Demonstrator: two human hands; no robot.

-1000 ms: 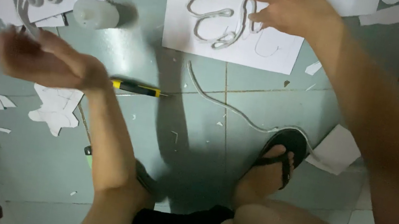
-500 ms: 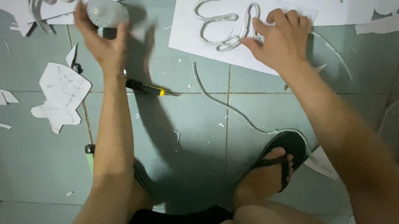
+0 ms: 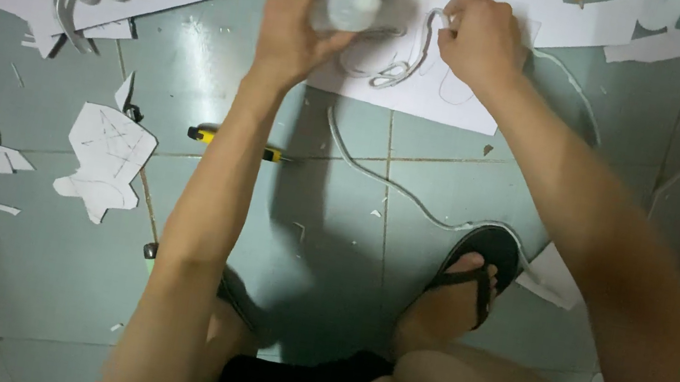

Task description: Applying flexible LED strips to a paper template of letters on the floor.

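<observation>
Two hands over white paper sheet on tiled floor: left hand grips translucent plastic bottle; right hand pinches grey flexible strip.

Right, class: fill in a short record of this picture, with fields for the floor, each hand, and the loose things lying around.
Floor: pale green tiles
Left hand: grips a small translucent bottle
Right hand: presses a grey flexible strip onto a white sheet
Strip's tail: trails over the floor toward a black sandal
Nearby: yellow-handled knife, white paper offcut
</observation>
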